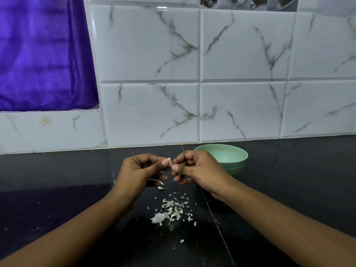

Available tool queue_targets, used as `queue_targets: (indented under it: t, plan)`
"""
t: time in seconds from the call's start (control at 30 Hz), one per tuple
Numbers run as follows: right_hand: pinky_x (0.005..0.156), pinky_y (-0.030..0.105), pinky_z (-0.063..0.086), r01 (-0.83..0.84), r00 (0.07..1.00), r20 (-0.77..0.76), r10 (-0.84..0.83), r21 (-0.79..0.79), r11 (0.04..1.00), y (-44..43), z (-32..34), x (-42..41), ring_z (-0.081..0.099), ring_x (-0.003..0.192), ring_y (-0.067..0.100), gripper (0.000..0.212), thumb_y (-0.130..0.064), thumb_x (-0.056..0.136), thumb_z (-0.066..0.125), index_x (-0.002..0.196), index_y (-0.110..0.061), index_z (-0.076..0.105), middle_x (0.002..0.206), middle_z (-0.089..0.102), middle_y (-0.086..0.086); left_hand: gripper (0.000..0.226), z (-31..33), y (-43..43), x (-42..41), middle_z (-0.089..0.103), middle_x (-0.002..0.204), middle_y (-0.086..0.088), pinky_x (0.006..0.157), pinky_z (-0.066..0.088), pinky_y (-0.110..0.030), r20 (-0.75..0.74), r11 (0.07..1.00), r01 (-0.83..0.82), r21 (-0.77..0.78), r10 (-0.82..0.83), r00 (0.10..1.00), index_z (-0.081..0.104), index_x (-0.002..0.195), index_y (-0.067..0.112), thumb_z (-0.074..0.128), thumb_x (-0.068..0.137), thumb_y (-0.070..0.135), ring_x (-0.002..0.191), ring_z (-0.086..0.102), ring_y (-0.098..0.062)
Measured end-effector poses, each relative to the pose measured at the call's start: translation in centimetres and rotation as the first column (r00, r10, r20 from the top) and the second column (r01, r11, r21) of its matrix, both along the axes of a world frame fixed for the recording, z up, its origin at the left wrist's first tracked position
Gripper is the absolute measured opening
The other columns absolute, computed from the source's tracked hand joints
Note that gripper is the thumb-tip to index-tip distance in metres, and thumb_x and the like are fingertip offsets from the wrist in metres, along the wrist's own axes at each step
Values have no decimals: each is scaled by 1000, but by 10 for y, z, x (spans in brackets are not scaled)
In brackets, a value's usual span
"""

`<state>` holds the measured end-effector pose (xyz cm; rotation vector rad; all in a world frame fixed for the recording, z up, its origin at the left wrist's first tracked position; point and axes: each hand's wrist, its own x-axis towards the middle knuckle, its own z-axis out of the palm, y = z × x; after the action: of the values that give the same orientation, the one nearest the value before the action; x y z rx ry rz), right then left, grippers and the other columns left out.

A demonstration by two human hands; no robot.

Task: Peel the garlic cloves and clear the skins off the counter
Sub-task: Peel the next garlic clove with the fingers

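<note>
A small pale garlic clove [169, 161] is held in the air above the black counter [57, 189], between both hands. My left hand [141, 171] pinches it with thumb and fingers from the left. My right hand [194, 168] pinches its right side with thumb and forefinger. A scatter of white garlic skins [170, 210] lies on the counter below the hands, with two curled pieces [161, 185] just under my left fingers.
A pale green bowl [234, 158] stands behind my right hand, near the marble-tiled wall [154, 93]; its contents are hidden. A purple cloth [42, 54] hangs at the upper left. A seam [213, 218] runs across the counter.
</note>
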<state>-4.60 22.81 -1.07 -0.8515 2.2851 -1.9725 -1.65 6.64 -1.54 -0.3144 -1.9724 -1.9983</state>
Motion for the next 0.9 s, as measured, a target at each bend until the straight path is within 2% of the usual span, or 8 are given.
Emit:
queue_targets:
  t: [0.23,0.33,0.47,0.53,0.73,0.8,0.9]
  plan:
    - [58,17,51,208,948,-286,-140,222,953,2,4,2,66,59,8,19,-16,87,68,72,-26,63,61,66,-7,14,0,-2,-1,70,66,-4,44,50,-21,19,999,40,-14,-40,999,70,87,7,69,73,9,51,63,-12]
    - [58,15,50,239,930,-337,-147,248,939,1,4,4,67,60,6,18,-18,88,66,73,-28,62,61,65,-8,15,0,-1,-2,68,63,-3,44,50,-21,30,998,61,0,-61,998,69,86,6,69,71,9,50,61,-10]
    - [56,20,50,156,974,-195,-117,195,968,2,5,4,65,61,12,15,-15,89,64,75,-21,63,63,66,-4,9,-1,1,-3,65,59,0,41,47,-19,25,996,88,12,-88,996,66,87,5,63,80,1,47,57,-7]
    - [57,26,51,95,993,-89,-82,148,984,2,5,5,63,61,12,14,-13,90,62,77,-19,62,63,65,-2,9,0,1,-3,65,58,0,41,47,-19,27,995,103,16,-103,994,65,88,5,62,81,1,46,57,-7]
    - [59,28,54,-12,997,78,7,69,998,5,9,10,62,58,7,14,-13,93,58,80,-14,62,61,64,-5,14,1,0,-3,65,63,0,42,50,-23,58,983,171,59,-175,983,63,89,5,62,76,6,47,56,-10]
    - [60,29,54,-11,996,88,5,70,998,5,9,9,62,58,8,16,-14,93,58,78,-15,63,61,64,-5,20,0,-1,-2,67,67,-1,43,51,-24,72,982,179,63,-184,980,63,90,5,64,71,10,48,57,-11]
    - [57,25,51,94,995,-60,-86,152,984,4,7,6,61,58,9,17,-14,92,60,76,-20,62,62,64,-5,25,-2,-1,-3,69,71,-1,44,51,-24,96,981,168,93,-177,980,65,93,6,65,68,13,49,59,-11]
